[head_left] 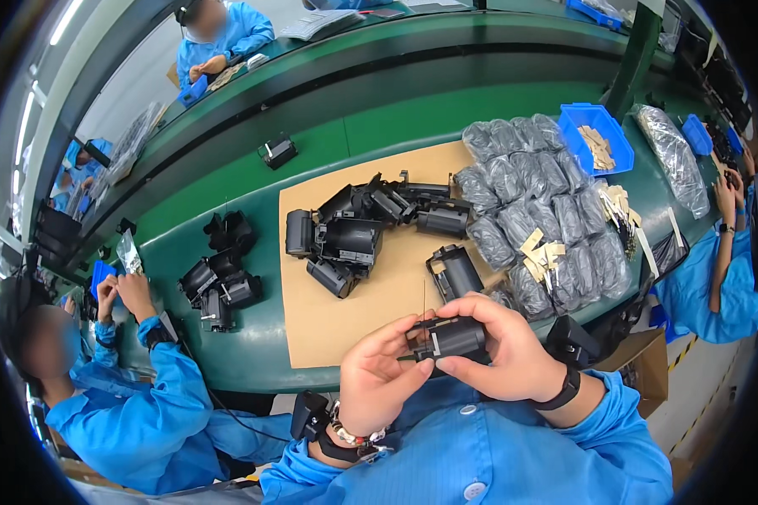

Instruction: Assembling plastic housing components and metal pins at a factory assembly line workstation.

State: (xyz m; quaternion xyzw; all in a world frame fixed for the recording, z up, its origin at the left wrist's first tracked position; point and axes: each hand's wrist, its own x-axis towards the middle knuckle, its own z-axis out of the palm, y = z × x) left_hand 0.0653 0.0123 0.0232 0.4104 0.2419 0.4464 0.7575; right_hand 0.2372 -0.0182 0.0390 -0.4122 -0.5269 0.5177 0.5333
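Note:
A black plastic housing [461,338], rounded along its body, is held up in front of my chest at the table's near edge. My left hand [377,370] grips its left end, thumb in front and fingers behind. My right hand [514,349] is closed round the right end, its thumb on the lower front edge. A thin dark wire rises from the part near my left fingers, and a small light strip shows on its left side. Just beyond my hands, another black housing [455,271] lies on the brown cardboard sheet [320,341].
Black housings [345,240] are heaped on the cardboard, with more [219,282] to the left. Bagged dark parts [535,177] stand in rows at right, topped by tagged pieces [545,259]. A blue bin [596,139] holds tan tags. Co-workers [135,404] sit left, right [716,269] and opposite.

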